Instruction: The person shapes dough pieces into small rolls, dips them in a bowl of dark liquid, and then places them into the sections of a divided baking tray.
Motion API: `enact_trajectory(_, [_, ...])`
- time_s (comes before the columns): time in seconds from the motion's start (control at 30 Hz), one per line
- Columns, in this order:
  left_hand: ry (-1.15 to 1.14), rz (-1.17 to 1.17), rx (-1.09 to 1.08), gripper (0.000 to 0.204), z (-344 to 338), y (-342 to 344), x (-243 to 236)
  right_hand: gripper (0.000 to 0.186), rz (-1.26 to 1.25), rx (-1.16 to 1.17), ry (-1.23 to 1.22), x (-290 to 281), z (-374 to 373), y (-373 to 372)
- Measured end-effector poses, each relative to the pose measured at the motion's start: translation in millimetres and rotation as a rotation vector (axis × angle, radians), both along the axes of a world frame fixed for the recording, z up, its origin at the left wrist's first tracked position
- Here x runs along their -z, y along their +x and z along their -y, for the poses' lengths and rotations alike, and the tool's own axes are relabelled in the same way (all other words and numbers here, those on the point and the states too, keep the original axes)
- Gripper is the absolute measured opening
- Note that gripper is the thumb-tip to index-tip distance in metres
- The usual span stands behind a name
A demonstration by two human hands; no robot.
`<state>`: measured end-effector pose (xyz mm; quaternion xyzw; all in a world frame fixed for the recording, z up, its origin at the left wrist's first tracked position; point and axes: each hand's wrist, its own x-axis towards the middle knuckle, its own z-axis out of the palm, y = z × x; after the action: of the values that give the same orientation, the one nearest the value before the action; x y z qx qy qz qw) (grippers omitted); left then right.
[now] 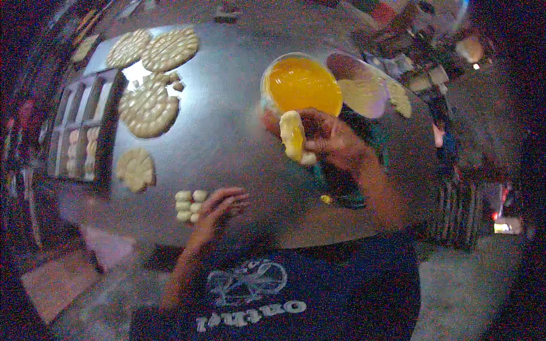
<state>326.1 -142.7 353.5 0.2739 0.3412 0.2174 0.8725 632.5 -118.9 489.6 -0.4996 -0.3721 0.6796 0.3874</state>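
My right hand (336,141) is closed on a pale, lumpy strip that looks like dough (292,135), wet with yellow on one side. The hand is just at the near edge of a round bowl of glossy yellow liquid (301,82). Low on the left, my left hand (222,204) has its fingers stretched out over the metal table, holding nothing. Right beside it sit several small white dough balls (183,206) in close rows, partly hidden by the hand. Farther left lies a small flower-shaped cluster of dough (136,169).
Large round sheets of joined dough pieces (149,108) lie on the metal table (227,113) at the far left. A dark compartmented tray (85,125) holding pale pieces stands along the left edge. Flat pale dough (364,96) lies right of the bowl. A small yellow-tipped tool (326,199) is near the front.
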Motion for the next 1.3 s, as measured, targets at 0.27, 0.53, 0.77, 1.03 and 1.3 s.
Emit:
enact_trajectory(0.27, [0.198, -0.032, 0.116, 0.034, -6.8, -5.4, -69.5, 0.076, -0.172, 0.317, 0.108, 40.6, 52.9, -122.9])
enact_trajectory(0.53, [-0.255, 0.307, -0.2, 0.023, -3.3, -42.6, -11.3, 0.071, -0.389, 0.553, 0.15, 104.0, 62.4, -178.5])
enact_trajectory(0.77, [-0.202, 0.107, -0.216, 0.025, -29.8, -92.4, -2.2, 0.053, 0.061, 0.669, 0.211, 166.4, 91.2, -229.5])
enact_trajectory(1.03, [0.053, -0.066, -0.028, 0.024, -59.1, -121.0, -23.2, 0.04, 1.388, 0.055, 0.957, 106.6, 62.5, -266.9])
enact_trajectory(1.3, [0.331, -0.034, 0.118, 0.021, -60.8, -125.4, -26.1, 0.038, 1.088, -0.011, 0.602, 48.3, 42.4, -242.2])
